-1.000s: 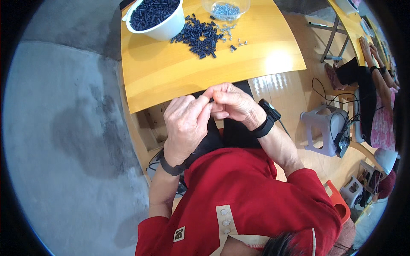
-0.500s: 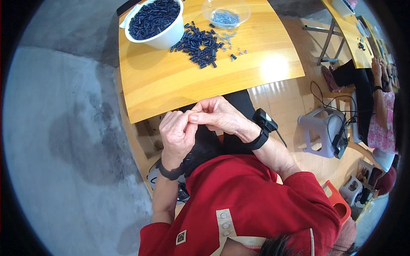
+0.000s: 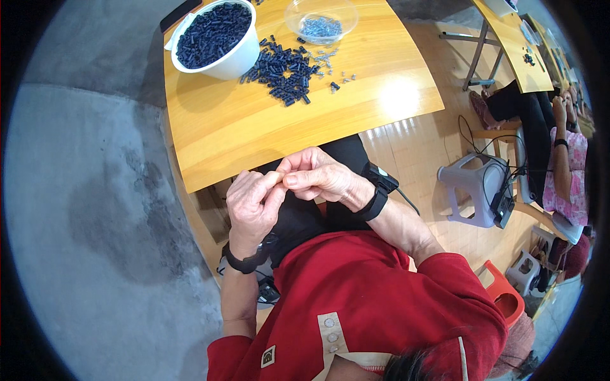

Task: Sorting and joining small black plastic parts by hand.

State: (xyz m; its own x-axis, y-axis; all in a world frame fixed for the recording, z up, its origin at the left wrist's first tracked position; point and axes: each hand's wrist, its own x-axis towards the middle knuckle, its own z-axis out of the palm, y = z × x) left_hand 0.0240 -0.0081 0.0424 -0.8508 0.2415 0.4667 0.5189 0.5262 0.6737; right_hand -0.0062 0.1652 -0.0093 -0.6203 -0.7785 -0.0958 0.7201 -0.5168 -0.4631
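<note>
My left hand (image 3: 251, 202) and my right hand (image 3: 318, 174) meet fingertip to fingertip over my lap, just off the near table edge. Both are closed in a pinch. Whatever sits between the fingers is hidden or too small to name. Beyond them on the wooden table (image 3: 330, 124) lies a loose pile of short dark blue tubular pieces (image 3: 286, 73). Small clear pieces (image 3: 324, 57) are scattered at its right side. A white tub (image 3: 235, 60) full of the same dark pieces stands at the far left. Beside it is a clear round bowl (image 3: 349, 22) with light blue bits inside.
A grey wall (image 3: 95, 190) rises along the left. To the right, a pale plastic stool (image 3: 470, 190) carries black cables and a black box (image 3: 502, 209). Another person (image 3: 565, 165) sits at a second table (image 3: 530, 70) farther right. An orange stool (image 3: 502, 295) stands behind my right side.
The view has shifted slightly, so the table and tub appear a little farther left. My hands stay together, their fingers a little differently bent.
</note>
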